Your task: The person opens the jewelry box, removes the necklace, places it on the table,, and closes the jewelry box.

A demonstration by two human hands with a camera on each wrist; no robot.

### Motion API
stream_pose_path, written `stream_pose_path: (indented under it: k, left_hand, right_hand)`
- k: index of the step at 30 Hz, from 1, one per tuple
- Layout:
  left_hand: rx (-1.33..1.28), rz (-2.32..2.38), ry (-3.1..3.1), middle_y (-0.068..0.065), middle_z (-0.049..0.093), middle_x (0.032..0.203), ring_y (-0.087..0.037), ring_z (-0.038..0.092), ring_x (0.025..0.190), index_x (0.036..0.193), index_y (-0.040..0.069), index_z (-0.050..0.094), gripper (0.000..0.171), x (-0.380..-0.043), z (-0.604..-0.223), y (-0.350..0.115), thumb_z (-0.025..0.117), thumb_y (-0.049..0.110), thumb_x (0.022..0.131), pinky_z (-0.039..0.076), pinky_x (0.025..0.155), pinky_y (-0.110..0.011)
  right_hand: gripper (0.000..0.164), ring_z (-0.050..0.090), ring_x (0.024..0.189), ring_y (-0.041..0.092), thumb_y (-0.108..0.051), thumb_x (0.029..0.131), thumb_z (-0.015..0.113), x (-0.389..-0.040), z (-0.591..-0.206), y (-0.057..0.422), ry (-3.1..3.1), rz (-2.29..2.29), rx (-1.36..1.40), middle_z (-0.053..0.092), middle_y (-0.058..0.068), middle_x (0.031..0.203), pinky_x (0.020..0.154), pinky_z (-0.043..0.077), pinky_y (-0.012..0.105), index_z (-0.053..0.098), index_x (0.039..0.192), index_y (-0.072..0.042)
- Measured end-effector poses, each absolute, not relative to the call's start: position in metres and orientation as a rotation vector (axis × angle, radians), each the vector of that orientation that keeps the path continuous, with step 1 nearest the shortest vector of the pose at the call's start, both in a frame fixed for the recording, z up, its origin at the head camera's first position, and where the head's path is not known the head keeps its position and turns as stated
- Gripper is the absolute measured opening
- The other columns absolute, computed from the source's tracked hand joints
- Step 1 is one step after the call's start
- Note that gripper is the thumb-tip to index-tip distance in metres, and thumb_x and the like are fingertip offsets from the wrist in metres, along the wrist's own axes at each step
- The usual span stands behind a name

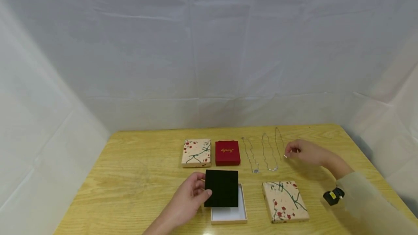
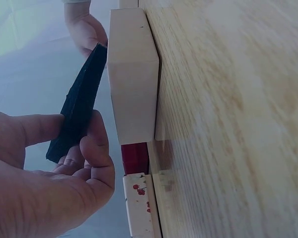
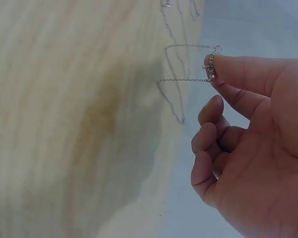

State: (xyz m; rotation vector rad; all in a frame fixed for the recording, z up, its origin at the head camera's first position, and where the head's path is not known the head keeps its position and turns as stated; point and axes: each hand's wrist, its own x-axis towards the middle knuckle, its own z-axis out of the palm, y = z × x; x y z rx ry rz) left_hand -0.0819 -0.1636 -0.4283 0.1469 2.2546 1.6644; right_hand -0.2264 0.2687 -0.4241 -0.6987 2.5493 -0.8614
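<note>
My left hand (image 1: 188,198) pinches a black square foam-like pad (image 1: 221,188) at its left edge, thumb on one face and fingers behind. Edge-on in the left wrist view, the pad (image 2: 79,106) is held tilted, above the table. Below it sits an open box base (image 1: 229,221) with a white inside, partly covered by the pad in the head view. At the right, my right hand (image 1: 308,152) pinches a fine silver necklace between thumb and index finger by its small pendant (image 3: 211,68). Part of its chain (image 3: 188,46) rises to the fingertips while the rest lies on the table.
Two more silver necklaces (image 1: 273,168) lie left of the right hand. A floral box (image 1: 196,153) and a red box (image 1: 227,152) stand behind the pad. A floral lid (image 1: 285,201) lies right of the open base. White sheeting (image 1: 209,64) surrounds the wooden table (image 1: 140,177).
</note>
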Motion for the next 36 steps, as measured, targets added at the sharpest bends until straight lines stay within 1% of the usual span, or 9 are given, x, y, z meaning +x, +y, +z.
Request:
stream_pose_path:
  k: [4, 8, 12, 16, 21, 26, 36]
  left_hand:
    - [0.144, 1.665, 2.252, -0.008, 0.069, 0.111, -0.022, 0.062, 0.100, 0.144, -0.005, 0.048, 0.051, -0.082, -0.428, -0.164, 0.070, 0.017, 0.103, 0.055, 0.079, -0.037]
    - [0.139, 1.663, 2.254, -0.008, 0.069, 0.112, -0.023, 0.062, 0.101, 0.144, -0.005, 0.048, 0.051, -0.083, -0.427, -0.164, 0.070, 0.017, 0.103, 0.056, 0.080, -0.038]
    - [0.141, 1.665, 2.257, -0.008, 0.069, 0.113, -0.023, 0.063, 0.101, 0.144, -0.005, 0.048, 0.051, -0.082, -0.427, -0.164, 0.070, 0.017, 0.103, 0.056, 0.080, -0.038]
    - [0.143, 1.670, 2.253, -0.008, 0.070, 0.111, -0.022, 0.062, 0.099, 0.143, -0.004, 0.048, 0.051, -0.082, -0.428, -0.164, 0.070, 0.016, 0.103, 0.055, 0.078, -0.036]
    - [0.141, 1.665, 2.255, -0.007, 0.070, 0.110, -0.022, 0.061, 0.098, 0.143, -0.004, 0.048, 0.050, -0.083, -0.429, -0.164, 0.070, 0.017, 0.103, 0.055, 0.077, -0.036]
    - [0.137, 1.660, 2.258, -0.008, 0.070, 0.112, -0.022, 0.062, 0.100, 0.143, -0.005, 0.048, 0.051, -0.084, -0.429, -0.163, 0.070, 0.017, 0.103, 0.056, 0.081, -0.039]
    - [0.149, 1.671, 2.248, -0.008, 0.070, 0.113, -0.023, 0.063, 0.102, 0.143, -0.005, 0.048, 0.050, -0.083, -0.429, -0.163, 0.070, 0.017, 0.103, 0.055, 0.081, -0.038]
  right_hand:
    - [0.014, 0.057, 0.088, 0.017, -0.009, 0.107, 0.059, -0.219, -0.432, 0.268, 2.534, -0.847, -0.705, 0.069, 0.000, 0.101, 0.076, 0.049, 0.034, 0.073, 0.103, -0.010]
    - [0.012, 0.055, 0.086, 0.016, -0.011, 0.106, 0.061, -0.215, -0.439, 0.269, 2.511, -0.849, -0.688, 0.067, -0.001, 0.099, 0.075, 0.049, 0.033, 0.073, 0.103, -0.011]
    - [0.011, 0.052, 0.083, 0.015, -0.015, 0.106, 0.063, -0.213, -0.445, 0.270, 2.516, -0.829, -0.697, 0.064, -0.002, 0.096, 0.073, 0.046, 0.032, 0.073, 0.101, -0.014]
    - [0.011, 0.050, 0.081, 0.014, -0.017, 0.106, 0.064, -0.209, -0.449, 0.269, 2.529, -0.800, -0.704, 0.061, -0.003, 0.093, 0.072, 0.043, 0.032, 0.072, 0.100, -0.016]
    - [0.011, 0.049, 0.082, 0.015, -0.016, 0.106, 0.064, -0.204, -0.449, 0.267, 2.541, -0.802, -0.680, 0.059, -0.002, 0.095, 0.073, 0.043, 0.033, 0.072, 0.099, -0.016]
    - [0.009, 0.050, 0.083, 0.016, -0.015, 0.106, 0.065, -0.200, -0.450, 0.266, 2.548, -0.828, -0.666, 0.060, -0.001, 0.097, 0.072, 0.044, 0.032, 0.071, 0.100, -0.014]
    - [0.007, 0.054, 0.079, 0.011, -0.014, 0.105, 0.066, -0.200, -0.454, 0.268, 2.542, -0.881, -0.698, 0.065, -0.003, 0.095, 0.070, 0.048, 0.030, 0.071, 0.102, -0.010]
